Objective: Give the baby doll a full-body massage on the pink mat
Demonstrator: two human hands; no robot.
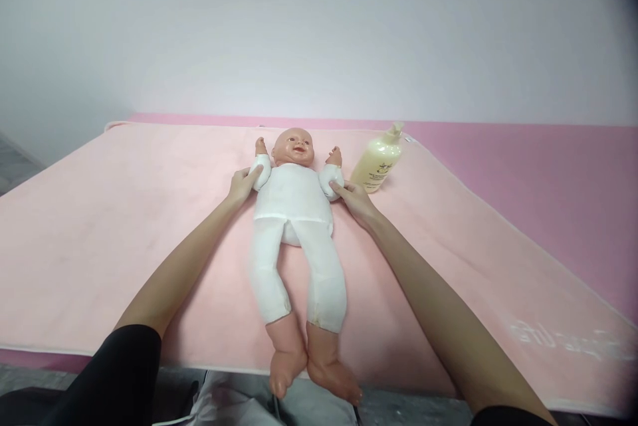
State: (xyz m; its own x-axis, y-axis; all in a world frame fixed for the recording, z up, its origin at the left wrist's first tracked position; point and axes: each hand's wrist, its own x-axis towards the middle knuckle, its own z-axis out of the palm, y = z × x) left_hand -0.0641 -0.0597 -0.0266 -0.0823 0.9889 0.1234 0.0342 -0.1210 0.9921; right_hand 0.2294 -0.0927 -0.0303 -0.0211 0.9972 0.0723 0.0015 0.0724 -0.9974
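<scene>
**Inspector:** State the position of the doll.

**Assistant:** The baby doll (294,213) lies on its back at the middle of the pink blanket (124,226), head toward the far wall, bare feet hanging just past the near edge. It wears a white soft body suit; both arms are raised beside the head.

**Inspector:** The hands?

**Assistant:** The left hand (242,185) is curled around the doll's arm on the left of the view, fingers closed on the white sleeve near the shoulder. The right hand (355,200) holds the other arm likewise, fingers wrapped on the white sleeve at the upper arm. Both grips are closed on the doll; both of the person's forearms are stretched out along either side of it, with black sleeves showing at the bottom of the view.

**Inspector:** Surroundings?

**Assistant:** A pale yellow pump bottle (379,160) stands upright on the blanket, just beyond the right hand and near the doll's raised hand, apart from both. The blanket covers a pink surface (548,173) that shows bare to the right. Faint white lettering sits at the blanket's near right corner; it cannot be read. A plain white wall (319,27) stands behind.
</scene>
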